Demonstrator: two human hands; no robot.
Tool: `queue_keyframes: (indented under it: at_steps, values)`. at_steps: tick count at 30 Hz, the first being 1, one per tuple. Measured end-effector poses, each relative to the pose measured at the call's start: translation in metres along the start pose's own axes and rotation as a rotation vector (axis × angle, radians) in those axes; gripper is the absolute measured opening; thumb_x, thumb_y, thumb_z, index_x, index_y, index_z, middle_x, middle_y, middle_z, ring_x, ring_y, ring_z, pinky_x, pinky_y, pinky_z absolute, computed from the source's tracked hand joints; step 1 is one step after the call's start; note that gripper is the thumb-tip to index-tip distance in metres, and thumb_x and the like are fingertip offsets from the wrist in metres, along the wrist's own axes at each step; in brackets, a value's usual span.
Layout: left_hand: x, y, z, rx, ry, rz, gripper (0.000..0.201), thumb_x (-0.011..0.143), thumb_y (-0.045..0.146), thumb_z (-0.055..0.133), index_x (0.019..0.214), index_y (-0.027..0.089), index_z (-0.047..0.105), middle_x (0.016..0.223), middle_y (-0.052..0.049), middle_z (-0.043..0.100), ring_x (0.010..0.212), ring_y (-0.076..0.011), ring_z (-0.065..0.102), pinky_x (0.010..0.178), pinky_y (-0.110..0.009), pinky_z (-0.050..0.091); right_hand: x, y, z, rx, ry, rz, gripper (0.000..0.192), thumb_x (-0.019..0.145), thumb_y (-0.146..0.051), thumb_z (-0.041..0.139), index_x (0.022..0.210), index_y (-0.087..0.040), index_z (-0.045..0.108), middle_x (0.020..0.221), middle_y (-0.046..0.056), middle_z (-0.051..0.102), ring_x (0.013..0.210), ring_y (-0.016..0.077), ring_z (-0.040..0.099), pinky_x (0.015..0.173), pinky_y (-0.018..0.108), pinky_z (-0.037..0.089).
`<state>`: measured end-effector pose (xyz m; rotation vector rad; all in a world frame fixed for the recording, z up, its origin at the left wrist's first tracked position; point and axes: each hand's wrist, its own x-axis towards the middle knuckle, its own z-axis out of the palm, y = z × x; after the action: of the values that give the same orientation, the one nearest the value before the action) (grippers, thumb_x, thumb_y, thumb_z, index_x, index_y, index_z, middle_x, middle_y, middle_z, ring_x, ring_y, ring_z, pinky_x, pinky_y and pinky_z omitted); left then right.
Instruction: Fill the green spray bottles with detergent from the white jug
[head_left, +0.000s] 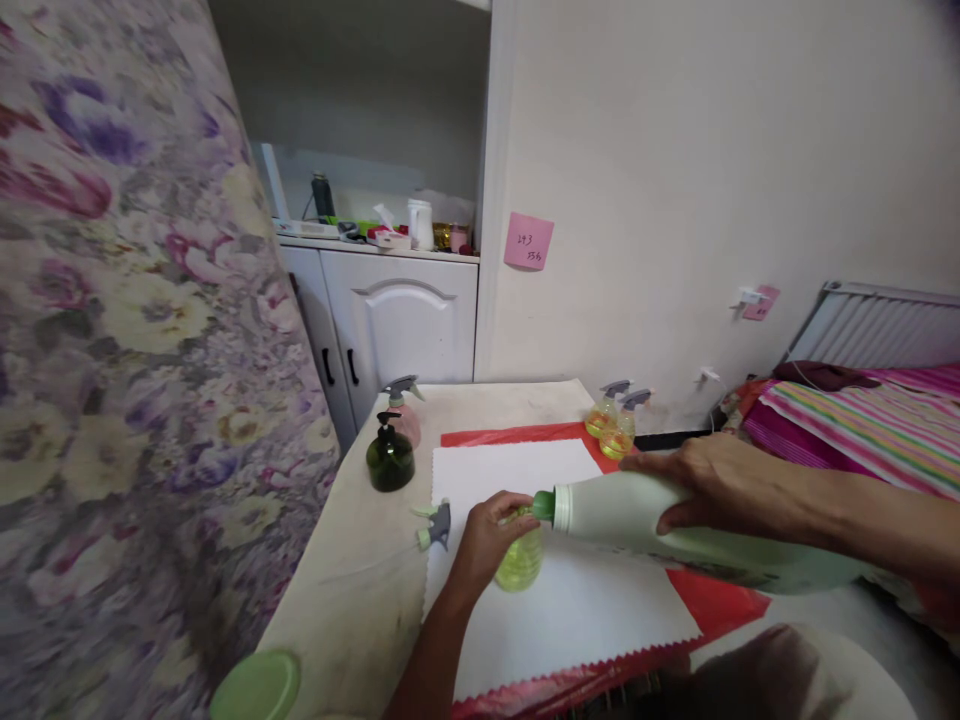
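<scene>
My right hand [716, 490] grips a large pale green jug [615, 508] that lies tipped nearly level, its green spout [543, 505] pointing left. Below the spout stands a clear spray bottle body [520, 562], without its top, with yellow-green liquid inside. The fingers of my left hand [491, 535] are closed around its neck, right by the spout. To the left, a grey and green spray head [436, 525] with its thin tube lies on the table. Whether liquid is flowing is too small to tell.
A dark green pump bottle [391, 460] and a pink spray bottle [405, 420] stand at the left. Two spray bottles with yellow liquid [616, 440] are at the back right. A green cap [256, 686] lies front left. White paper [592, 610] covers a red sheet [720, 600].
</scene>
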<state>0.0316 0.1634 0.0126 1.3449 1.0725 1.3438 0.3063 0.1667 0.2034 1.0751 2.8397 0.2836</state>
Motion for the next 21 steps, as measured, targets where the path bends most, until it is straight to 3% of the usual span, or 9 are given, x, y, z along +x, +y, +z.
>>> queue_keyframes:
  at_steps: [21]
  values:
    - [-0.0011,0.0092,0.0013,-0.016,0.000,0.002,0.018,0.067,0.022,0.074,0.085,0.018,0.074,0.085,-0.003,0.072,0.084,-0.0204,0.065,0.078,-0.029,0.047,-0.0003,-0.0033,-0.0042,0.035,-0.014,0.000,0.058,0.079,-0.036,0.069,0.134,-0.027,0.050,0.078,0.006,0.075,0.068,0.0251,0.071,0.056,0.030,0.045]
